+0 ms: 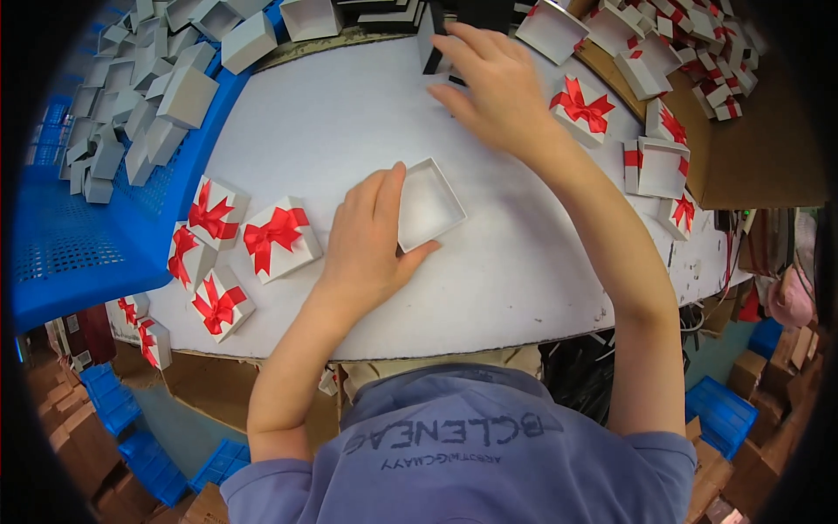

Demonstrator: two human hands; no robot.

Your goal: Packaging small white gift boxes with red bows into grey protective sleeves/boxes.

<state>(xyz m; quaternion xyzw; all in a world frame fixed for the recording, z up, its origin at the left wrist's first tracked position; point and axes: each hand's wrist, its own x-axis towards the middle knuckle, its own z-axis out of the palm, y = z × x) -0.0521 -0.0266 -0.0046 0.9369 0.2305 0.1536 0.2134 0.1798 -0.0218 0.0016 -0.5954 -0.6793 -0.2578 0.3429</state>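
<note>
On the white tabletop, my left hand [362, 236] holds an open white box half [434, 205] by its left side, the thumb at the near corner and the fingers along the wall. The box half lies hollow side up, and nothing shows inside. My right hand [493, 87] reaches to the far edge, its thumb and fingers apart. Its fingertips are beside a black upright piece [430, 39], and whether they touch it I cannot tell. More black pieces are partly hidden behind that hand.
White boxes with red bows [278, 236] stand at the left, and another bowed box [583, 109] at the right. A blue crate [87, 253] holds many plain white box halves. A cardboard carton [751, 166] with red-ribboned box parts stands far right.
</note>
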